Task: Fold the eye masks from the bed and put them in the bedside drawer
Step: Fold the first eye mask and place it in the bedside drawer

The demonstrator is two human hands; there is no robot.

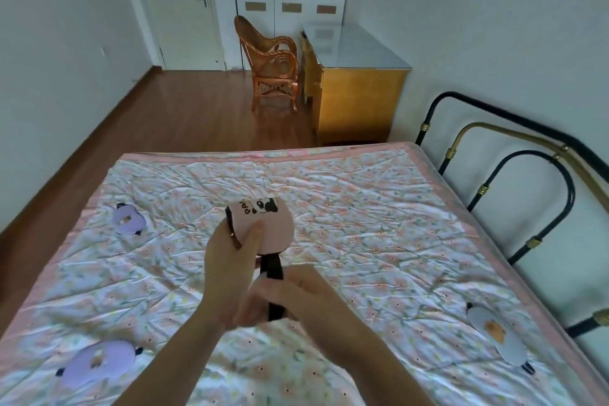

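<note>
floral bed (362,208), left hand (230,273) pinching folded pink mask (263,224), right hand (306,297) gripping strap (273,269)

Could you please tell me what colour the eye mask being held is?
The held eye mask is pink with a black-and-white panda print and black strap, in the head view.

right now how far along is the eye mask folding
Early on. In hand: the pink panda mask is folded, pinched in the left hand, while the right hand holds its black strap. Left: two purple masks and a grey mask lie flat on the bed. No drawer is in view.
</note>
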